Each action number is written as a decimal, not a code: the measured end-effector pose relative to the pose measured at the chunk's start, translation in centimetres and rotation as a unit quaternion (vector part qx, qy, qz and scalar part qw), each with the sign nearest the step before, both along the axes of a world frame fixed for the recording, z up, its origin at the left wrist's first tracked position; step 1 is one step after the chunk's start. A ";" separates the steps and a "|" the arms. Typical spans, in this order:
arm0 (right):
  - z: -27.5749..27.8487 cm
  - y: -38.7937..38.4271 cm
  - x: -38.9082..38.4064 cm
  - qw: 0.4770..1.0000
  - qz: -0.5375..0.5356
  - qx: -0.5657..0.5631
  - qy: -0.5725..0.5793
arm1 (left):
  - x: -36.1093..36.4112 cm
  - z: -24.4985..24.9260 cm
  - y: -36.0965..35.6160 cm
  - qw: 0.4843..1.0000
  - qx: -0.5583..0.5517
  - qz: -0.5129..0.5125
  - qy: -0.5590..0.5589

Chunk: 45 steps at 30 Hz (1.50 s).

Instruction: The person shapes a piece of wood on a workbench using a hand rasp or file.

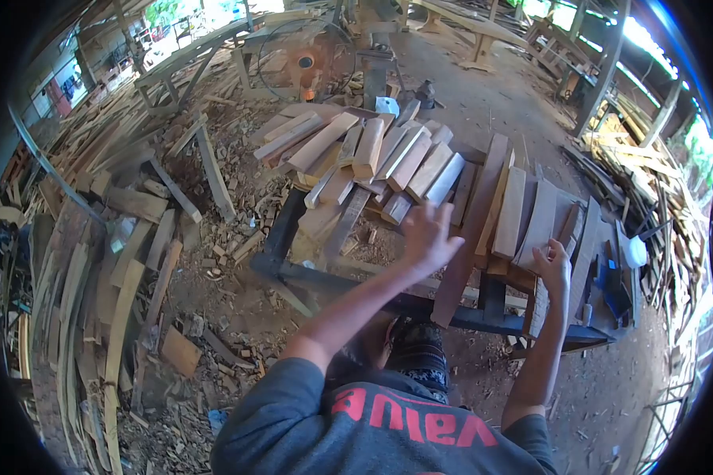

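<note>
My left hand (432, 240) hangs over the near edge of the bench with its fingers spread and nothing in them. Beyond its fingertips lies a pile of short cut wooden blocks (408, 162). A long dark board (477, 229) slopes over the bench edge between my two hands. My right hand (554, 267) has its fingers curled at the near end of a curved wooden board (538, 222), gripping its edge. Left of that board, a thick light wooden piece (510, 214) leans among other lengths of wood.
The dark-framed bench (348, 283) stands in front of me. A wheel with an orange hub (306, 63) is behind it. Long planks (119, 340) are stacked at left, and offcuts (226, 253) litter the ground. A white round container (634, 252) sits at the bench's right end.
</note>
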State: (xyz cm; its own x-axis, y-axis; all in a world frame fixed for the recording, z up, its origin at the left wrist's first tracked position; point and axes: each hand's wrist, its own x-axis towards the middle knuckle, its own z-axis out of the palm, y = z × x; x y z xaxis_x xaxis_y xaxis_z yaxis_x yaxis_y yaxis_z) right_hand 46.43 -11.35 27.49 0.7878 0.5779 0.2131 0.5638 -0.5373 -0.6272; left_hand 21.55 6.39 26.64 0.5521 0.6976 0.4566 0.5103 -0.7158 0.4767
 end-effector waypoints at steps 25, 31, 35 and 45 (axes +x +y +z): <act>-2.0 5.4 -19.1 0.922 0.317 0.144 0.167 | -9.5 0.0 6.3 0.980 -0.080 0.099 0.154; -4.8 10.1 -20.2 0.839 0.311 0.196 0.401 | -8.9 -0.9 2.6 0.993 -0.072 0.084 0.040; -6.9 15.6 -21.3 0.741 0.294 0.243 0.553 | -8.7 -0.5 0.5 0.992 -0.111 0.058 -0.026; -2.9 17.0 -20.6 0.722 0.241 0.312 0.569 | -8.4 -1.2 -3.8 0.978 -0.154 -0.035 -0.134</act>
State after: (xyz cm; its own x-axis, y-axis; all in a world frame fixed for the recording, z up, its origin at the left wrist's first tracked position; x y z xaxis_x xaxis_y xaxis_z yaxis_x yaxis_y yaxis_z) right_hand 25.80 5.69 24.54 0.3971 0.9146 -0.0765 -0.4800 0.1359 -0.8667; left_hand 13.11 2.63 25.45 0.4923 0.7895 0.3666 0.2922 -0.5465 0.7848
